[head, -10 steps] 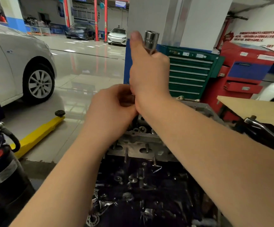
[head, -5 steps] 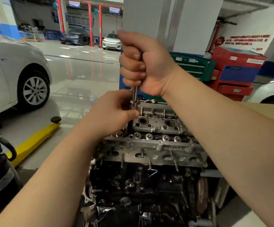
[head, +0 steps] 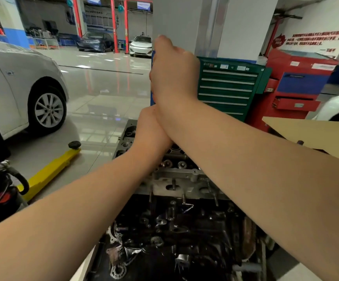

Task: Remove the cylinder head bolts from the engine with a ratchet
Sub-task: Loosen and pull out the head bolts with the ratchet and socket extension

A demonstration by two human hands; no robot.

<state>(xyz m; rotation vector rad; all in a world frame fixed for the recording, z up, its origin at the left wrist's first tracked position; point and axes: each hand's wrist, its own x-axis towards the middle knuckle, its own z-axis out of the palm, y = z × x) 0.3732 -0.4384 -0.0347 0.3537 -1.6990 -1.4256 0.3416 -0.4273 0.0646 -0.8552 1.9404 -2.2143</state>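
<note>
Above the engine point(head: 176, 199), at 12 o'clock in the view, the right hand point(head: 173, 76) is fisted back-to-camera; what it grips is hidden, so I cannot tell. Directly beneath, touching that wrist, the left hand point(head: 151, 130) curls over the cylinder head point(head: 172, 179), its hold also hidden. 0.5 s ago the ratchet shaft showed between both hands; now the hands have closed together and cover it. Open floor lies at 10 o'clock; a green tool cabinet point(head: 227, 90) stands at 2 o'clock.
</note>
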